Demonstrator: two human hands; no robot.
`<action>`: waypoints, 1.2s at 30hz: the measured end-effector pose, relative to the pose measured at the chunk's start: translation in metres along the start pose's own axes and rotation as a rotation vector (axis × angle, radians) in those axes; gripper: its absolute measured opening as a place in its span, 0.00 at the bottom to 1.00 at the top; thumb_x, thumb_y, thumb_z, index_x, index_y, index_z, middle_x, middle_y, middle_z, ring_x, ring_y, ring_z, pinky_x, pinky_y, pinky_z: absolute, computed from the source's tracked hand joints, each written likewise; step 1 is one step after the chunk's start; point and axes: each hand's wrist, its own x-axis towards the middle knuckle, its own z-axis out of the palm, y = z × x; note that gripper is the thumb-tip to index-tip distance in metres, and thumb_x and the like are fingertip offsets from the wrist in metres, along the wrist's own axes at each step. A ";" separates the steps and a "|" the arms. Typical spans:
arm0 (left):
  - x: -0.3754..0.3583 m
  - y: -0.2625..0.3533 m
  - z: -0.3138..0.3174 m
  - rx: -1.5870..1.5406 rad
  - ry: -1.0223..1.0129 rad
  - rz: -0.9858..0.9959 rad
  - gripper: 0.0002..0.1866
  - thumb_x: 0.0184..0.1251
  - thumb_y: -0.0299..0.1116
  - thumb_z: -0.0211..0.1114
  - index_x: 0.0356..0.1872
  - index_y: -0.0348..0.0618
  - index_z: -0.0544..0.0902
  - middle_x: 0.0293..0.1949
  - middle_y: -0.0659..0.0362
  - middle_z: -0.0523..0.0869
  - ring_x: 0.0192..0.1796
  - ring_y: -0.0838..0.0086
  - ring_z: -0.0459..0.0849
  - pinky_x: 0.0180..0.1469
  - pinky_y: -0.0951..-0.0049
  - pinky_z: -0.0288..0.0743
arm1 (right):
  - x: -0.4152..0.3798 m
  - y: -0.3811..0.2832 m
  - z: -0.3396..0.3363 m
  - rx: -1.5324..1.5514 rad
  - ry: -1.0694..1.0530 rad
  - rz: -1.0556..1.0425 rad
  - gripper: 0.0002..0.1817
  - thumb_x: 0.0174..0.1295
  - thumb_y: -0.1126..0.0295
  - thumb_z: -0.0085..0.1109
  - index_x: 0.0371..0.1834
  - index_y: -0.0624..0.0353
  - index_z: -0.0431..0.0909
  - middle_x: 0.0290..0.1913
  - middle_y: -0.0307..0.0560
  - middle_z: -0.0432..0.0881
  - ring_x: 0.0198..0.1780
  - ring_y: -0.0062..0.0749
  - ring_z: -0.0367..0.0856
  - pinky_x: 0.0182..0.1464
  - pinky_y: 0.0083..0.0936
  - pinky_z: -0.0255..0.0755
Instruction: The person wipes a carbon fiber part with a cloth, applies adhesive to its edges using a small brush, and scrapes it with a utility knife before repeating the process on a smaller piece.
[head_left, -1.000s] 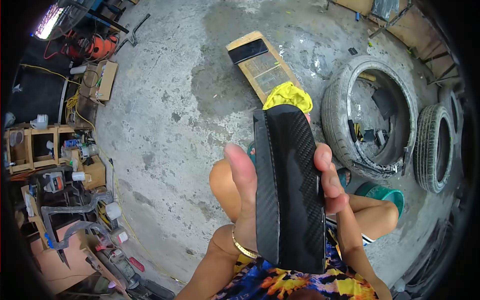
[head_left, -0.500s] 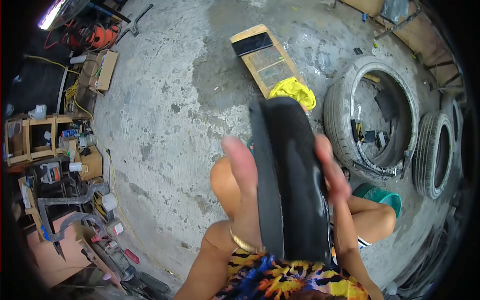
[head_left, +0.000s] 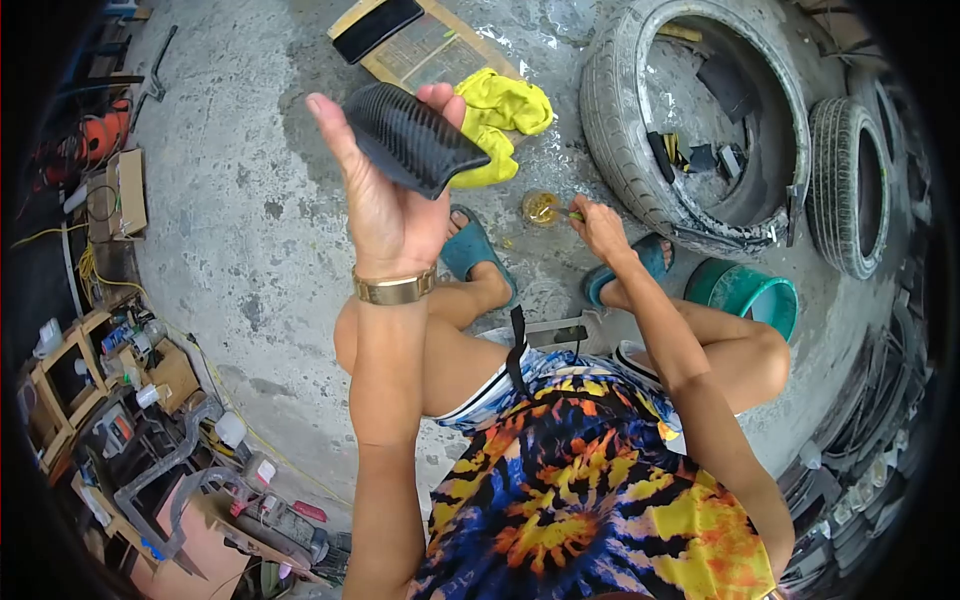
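Observation:
On the palm of my left hand (head_left: 392, 205) lies a black curved rubber-like piece (head_left: 410, 138) with a ribbed, woven-looking surface; the thumb is on one side and the fingertips curl round the far side. My right hand (head_left: 604, 232) is lower and to the right, its fingers closed on a thin greenish handle (head_left: 575, 215). The handle points into a small clear jar (head_left: 541, 208) with yellowish-brown contents on the floor. What the handle's far end looks like is hidden in the jar. Beyond the left hand lies a yellow cloth (head_left: 505, 105).
A wooden board (head_left: 440, 55) with a phone (head_left: 377, 29) on it lies ahead. A large tyre (head_left: 612, 110) with scraps inside stands at right, near a second tyre (head_left: 828, 190) and a green bucket (head_left: 722, 287). Tools and clamps (head_left: 185, 470) crowd the left.
The black piece has gone from between both hands to my left hand alone, farther forward and left. My right hand has moved to the jar and closed on the thin handle.

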 end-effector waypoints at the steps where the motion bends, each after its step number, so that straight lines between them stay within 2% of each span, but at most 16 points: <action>1: 0.000 -0.001 0.002 0.020 0.000 0.026 0.41 0.62 0.68 0.57 0.45 0.29 0.77 0.42 0.48 0.83 0.48 0.64 0.84 0.58 0.65 0.82 | 0.007 0.002 0.005 0.002 -0.010 -0.014 0.10 0.60 0.70 0.62 0.43 0.58 0.77 0.46 0.51 0.84 0.50 0.49 0.81 0.50 0.43 0.68; 5: 0.000 -0.001 0.002 -0.075 -0.063 -0.091 0.41 0.63 0.68 0.57 0.46 0.30 0.77 0.43 0.49 0.83 0.47 0.66 0.85 0.55 0.68 0.83 | 0.024 0.011 0.026 -0.070 0.060 -0.143 0.09 0.61 0.72 0.57 0.45 0.54 0.78 0.47 0.48 0.83 0.54 0.47 0.78 0.57 0.51 0.65; 7: 0.002 -0.004 0.000 -0.105 -0.074 -0.147 0.41 0.63 0.69 0.56 0.46 0.30 0.77 0.44 0.49 0.83 0.47 0.66 0.85 0.55 0.67 0.83 | 0.034 0.015 0.035 -0.273 0.082 -0.217 0.11 0.61 0.73 0.54 0.45 0.53 0.79 0.46 0.44 0.82 0.54 0.41 0.78 0.57 0.46 0.65; 9: 0.004 -0.006 -0.003 -0.138 -0.095 -0.206 0.41 0.63 0.69 0.56 0.46 0.30 0.78 0.44 0.49 0.83 0.47 0.66 0.85 0.56 0.67 0.83 | 0.042 0.018 0.043 -0.333 0.103 -0.250 0.11 0.60 0.74 0.55 0.46 0.53 0.79 0.45 0.44 0.82 0.53 0.39 0.79 0.55 0.43 0.65; 11: 0.005 -0.007 -0.005 -0.126 -0.167 -0.187 0.38 0.69 0.64 0.53 0.48 0.29 0.80 0.45 0.46 0.86 0.50 0.61 0.85 0.60 0.64 0.80 | 0.045 0.022 0.044 -0.402 0.134 -0.277 0.12 0.59 0.75 0.56 0.46 0.53 0.79 0.43 0.43 0.82 0.52 0.38 0.79 0.53 0.41 0.65; 12: 0.006 -0.009 -0.003 -0.127 -0.168 -0.192 0.38 0.69 0.64 0.53 0.48 0.29 0.80 0.45 0.46 0.86 0.50 0.61 0.85 0.60 0.64 0.80 | 0.045 0.020 0.043 -0.418 0.113 -0.264 0.13 0.59 0.76 0.55 0.47 0.53 0.79 0.43 0.43 0.82 0.52 0.38 0.79 0.54 0.41 0.65; 14: 0.007 -0.011 0.001 0.006 -0.025 -0.163 0.41 0.63 0.70 0.54 0.45 0.30 0.78 0.43 0.49 0.84 0.47 0.65 0.85 0.56 0.67 0.83 | 0.044 0.016 0.042 -0.426 0.091 -0.255 0.14 0.59 0.76 0.54 0.48 0.53 0.79 0.43 0.43 0.82 0.53 0.37 0.79 0.56 0.42 0.65; 16: 0.007 -0.014 0.004 0.037 0.005 -0.145 0.41 0.63 0.70 0.53 0.45 0.31 0.79 0.42 0.49 0.84 0.47 0.64 0.85 0.56 0.67 0.82 | 0.042 0.015 0.038 -0.469 0.064 -0.263 0.16 0.59 0.75 0.53 0.51 0.53 0.78 0.45 0.45 0.82 0.55 0.38 0.77 0.59 0.43 0.64; 20: 0.006 -0.016 0.005 0.095 0.030 -0.135 0.42 0.62 0.71 0.53 0.45 0.31 0.79 0.42 0.49 0.85 0.46 0.63 0.85 0.57 0.65 0.81 | 0.040 0.012 0.043 -0.453 0.067 -0.265 0.15 0.59 0.76 0.54 0.50 0.53 0.79 0.46 0.45 0.82 0.57 0.40 0.76 0.61 0.44 0.64; 23: 0.003 -0.018 0.008 0.199 0.026 -0.113 0.41 0.61 0.72 0.53 0.45 0.35 0.79 0.41 0.51 0.85 0.45 0.64 0.85 0.56 0.64 0.81 | 0.041 0.019 0.054 -0.343 0.087 -0.282 0.14 0.58 0.74 0.56 0.48 0.53 0.79 0.47 0.45 0.83 0.56 0.41 0.77 0.58 0.47 0.64; 25: 0.005 -0.023 0.007 0.163 -0.018 -0.103 0.39 0.63 0.70 0.53 0.45 0.36 0.79 0.42 0.50 0.85 0.46 0.64 0.84 0.55 0.63 0.81 | 0.039 0.023 0.047 -0.025 -0.062 -0.076 0.12 0.58 0.70 0.59 0.46 0.53 0.80 0.46 0.47 0.84 0.55 0.43 0.77 0.55 0.46 0.64; 27: 0.005 -0.028 0.015 0.168 -0.022 -0.084 0.35 0.65 0.69 0.53 0.46 0.40 0.77 0.41 0.52 0.84 0.44 0.67 0.83 0.49 0.66 0.80 | 0.030 0.032 0.039 0.066 -0.024 -0.005 0.12 0.57 0.66 0.62 0.44 0.52 0.81 0.44 0.47 0.84 0.53 0.45 0.78 0.54 0.44 0.63; 29: 0.008 -0.035 0.015 0.189 -0.011 -0.079 0.35 0.64 0.69 0.54 0.45 0.42 0.78 0.42 0.53 0.85 0.44 0.67 0.83 0.49 0.69 0.79 | 0.014 0.042 0.028 0.137 0.099 -0.042 0.11 0.56 0.66 0.63 0.43 0.51 0.81 0.44 0.46 0.85 0.53 0.45 0.79 0.56 0.44 0.63; 33: 0.013 -0.048 0.015 0.121 -0.083 -0.125 0.32 0.64 0.67 0.57 0.44 0.44 0.78 0.42 0.55 0.85 0.46 0.68 0.85 0.50 0.71 0.82 | -0.041 0.034 -0.034 0.325 0.188 -0.153 0.12 0.59 0.64 0.63 0.45 0.54 0.82 0.45 0.46 0.83 0.51 0.41 0.77 0.56 0.35 0.62; 34: 0.015 -0.051 0.014 0.092 -0.110 -0.148 0.31 0.65 0.66 0.57 0.45 0.43 0.78 0.42 0.55 0.85 0.47 0.68 0.85 0.48 0.72 0.84 | -0.057 0.026 -0.055 0.350 0.171 -0.119 0.12 0.60 0.65 0.63 0.46 0.54 0.82 0.45 0.47 0.83 0.51 0.41 0.76 0.57 0.34 0.62; 36: 0.015 -0.057 0.018 0.041 -0.120 -0.180 0.33 0.65 0.67 0.55 0.45 0.42 0.77 0.40 0.54 0.85 0.44 0.69 0.85 0.51 0.69 0.81 | -0.099 -0.012 -0.107 0.461 0.274 -0.190 0.11 0.61 0.70 0.62 0.46 0.58 0.82 0.46 0.48 0.84 0.49 0.45 0.78 0.53 0.34 0.68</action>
